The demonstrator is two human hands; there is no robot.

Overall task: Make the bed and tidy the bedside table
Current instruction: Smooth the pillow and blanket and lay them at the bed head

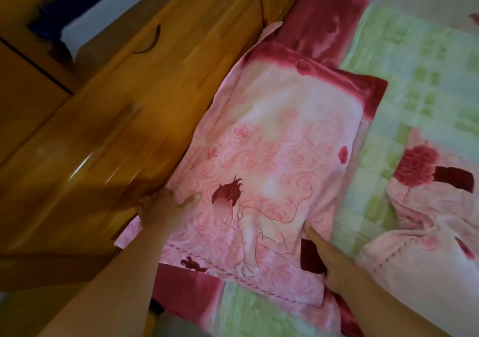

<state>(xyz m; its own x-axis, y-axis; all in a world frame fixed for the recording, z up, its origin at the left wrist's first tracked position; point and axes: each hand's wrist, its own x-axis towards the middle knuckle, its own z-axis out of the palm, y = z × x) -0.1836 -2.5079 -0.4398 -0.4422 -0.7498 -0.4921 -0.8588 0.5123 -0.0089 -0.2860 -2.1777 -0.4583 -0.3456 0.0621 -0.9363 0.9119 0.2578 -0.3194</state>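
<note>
As it lies flat on the bed (427,59) against the headboard (124,119), pillow (280,134): soft, light, floppy; take by opposite edges. Left hand (162,212) pinches the headboard-side edge; right hand (329,256) at the other edge, grip unclear.

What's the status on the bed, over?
Left hand on pillow edge by headboard, grip blurred. Right hand straight-fingered at opposite edge. Pillow flat on blanket. Second pillow rumpled alongside.

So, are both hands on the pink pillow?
Yes, the left hand holds one edge of the pink pillow, the right hand touches the other.
</note>
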